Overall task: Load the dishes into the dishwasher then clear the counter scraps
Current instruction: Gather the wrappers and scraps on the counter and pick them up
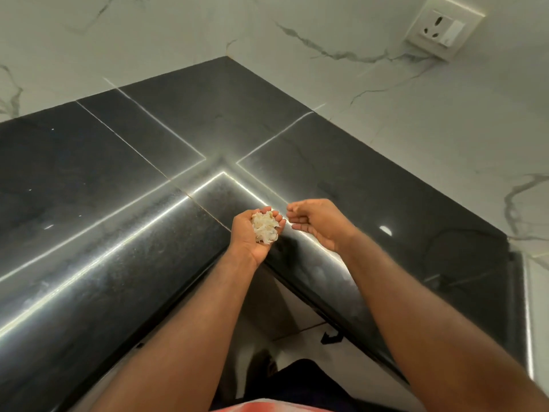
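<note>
The black counter (124,162) is wrapping round an inside corner below the marble wall (386,99), and its glossy top is throwing back strips of light. No dishwasher is showing in this view, so the loading half cannot be judged from here. The scrap half looks to be well along: the only scraps plainly showing are sitting in a hand, not on the stone. A few pale specks on the left slab could be crumbs or glints; it is too small to tell. What seems to be left is carrying the handful to a bin, which is not in view.

The left hand (252,233) is lying palm up over the counter's front edge at the corner, fingers curling upward and close together into a cup. The right hand (318,223) is hovering just beside it, not touching, fingers loosely bent and gripping nothing.

The scraps (265,227), pale thin shreds, are heaping in the left palm. The heap is slightly long, its axis running along the palm from the wrist toward the fingertips, pointing away from the person toward the corner.
</note>
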